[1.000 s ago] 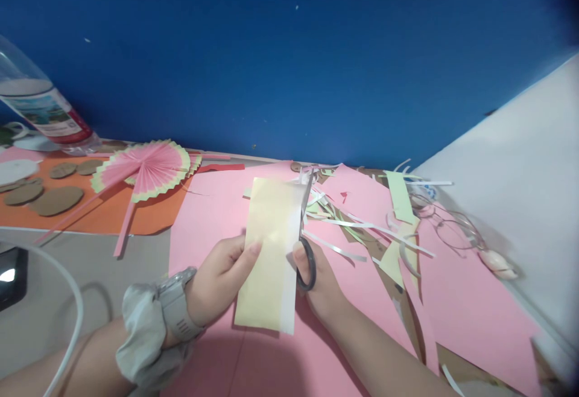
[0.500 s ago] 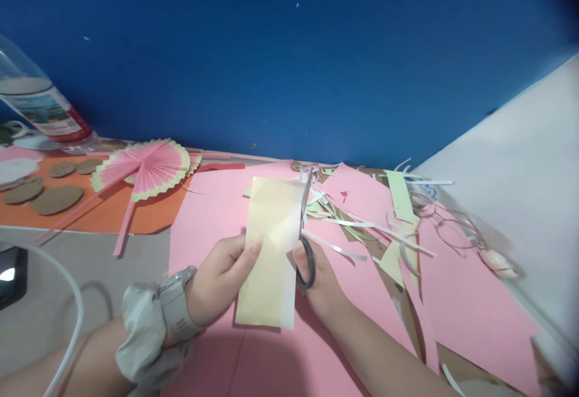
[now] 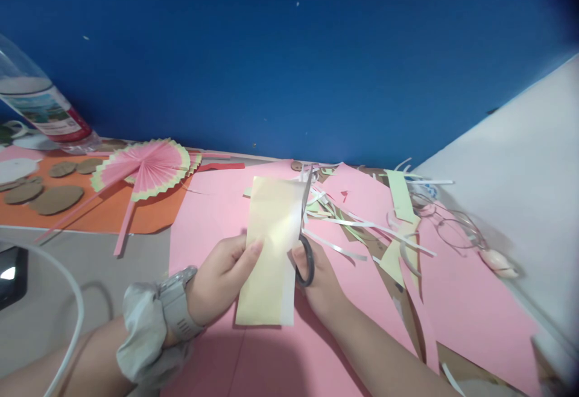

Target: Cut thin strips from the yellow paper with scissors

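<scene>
My left hand (image 3: 221,279) pinches a pale yellow rectangle of paper (image 3: 271,246) by its left edge and holds it up over the big pink sheet (image 3: 217,216). My right hand (image 3: 319,282) is closed through the black handles of a pair of scissors (image 3: 306,234). The blades run up along the paper's right edge, where a thin white strip shows. A grey watch and a grey scrunchie sit on my left wrist.
Cut strips of white and green paper (image 3: 362,222) litter the pink sheet to the right. A pink and yellow folded fan (image 3: 145,168) lies on orange paper (image 3: 99,216) with brown card discs (image 3: 56,199). A plastic bottle (image 3: 40,107) lies at far left. A white cable (image 3: 72,300) curves at lower left.
The yellow paper has shifted slightly up between my hands; the scissors stay along its right edge. Otherwise nothing has moved.
</scene>
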{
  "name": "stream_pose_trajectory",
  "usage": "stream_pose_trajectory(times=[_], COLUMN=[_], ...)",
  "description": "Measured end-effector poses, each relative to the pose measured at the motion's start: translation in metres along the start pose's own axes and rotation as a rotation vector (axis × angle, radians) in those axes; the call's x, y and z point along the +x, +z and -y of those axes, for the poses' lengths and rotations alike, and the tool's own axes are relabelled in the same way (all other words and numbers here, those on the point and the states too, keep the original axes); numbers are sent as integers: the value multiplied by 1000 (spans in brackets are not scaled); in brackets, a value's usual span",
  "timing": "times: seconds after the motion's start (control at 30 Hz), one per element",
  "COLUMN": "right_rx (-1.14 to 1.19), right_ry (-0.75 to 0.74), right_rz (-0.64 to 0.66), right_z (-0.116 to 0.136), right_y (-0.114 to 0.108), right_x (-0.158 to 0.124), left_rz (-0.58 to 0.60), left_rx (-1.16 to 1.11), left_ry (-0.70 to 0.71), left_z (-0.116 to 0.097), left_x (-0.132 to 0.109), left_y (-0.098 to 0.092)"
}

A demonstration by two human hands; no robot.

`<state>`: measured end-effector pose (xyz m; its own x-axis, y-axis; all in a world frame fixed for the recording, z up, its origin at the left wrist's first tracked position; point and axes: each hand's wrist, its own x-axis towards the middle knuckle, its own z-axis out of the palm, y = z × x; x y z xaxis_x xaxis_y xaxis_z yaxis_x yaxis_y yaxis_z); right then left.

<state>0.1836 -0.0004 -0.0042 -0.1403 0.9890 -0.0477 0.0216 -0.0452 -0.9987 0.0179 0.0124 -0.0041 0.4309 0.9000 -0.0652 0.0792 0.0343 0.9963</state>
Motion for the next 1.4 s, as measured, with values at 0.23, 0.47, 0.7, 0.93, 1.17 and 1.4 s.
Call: stream_pose_trajectory(times=[0.23,0.47,0.7,0.93,1.17,1.4], right_rx=[29,7,-19,-10,18,26], right_ry=[11,13,23,29,50,33], right_rz=[14,-2,4,-1,-5,20], right_z=[-1,-3,-1,-3,-2,-1], right_y=[0,1,1,1,1,1], right_x=[-2,1,0,0,0,0], left_rz=[3,5,10,-4,7,-6], left_rx=[8,17,34,48,31,42], left_ry=[-7,4,-10,-5,-40,-7], left_z=[1,-1,0,0,-1,-2], left_x=[2,1,1,1,1,1], left_y=[1,0,0,0,-1,0])
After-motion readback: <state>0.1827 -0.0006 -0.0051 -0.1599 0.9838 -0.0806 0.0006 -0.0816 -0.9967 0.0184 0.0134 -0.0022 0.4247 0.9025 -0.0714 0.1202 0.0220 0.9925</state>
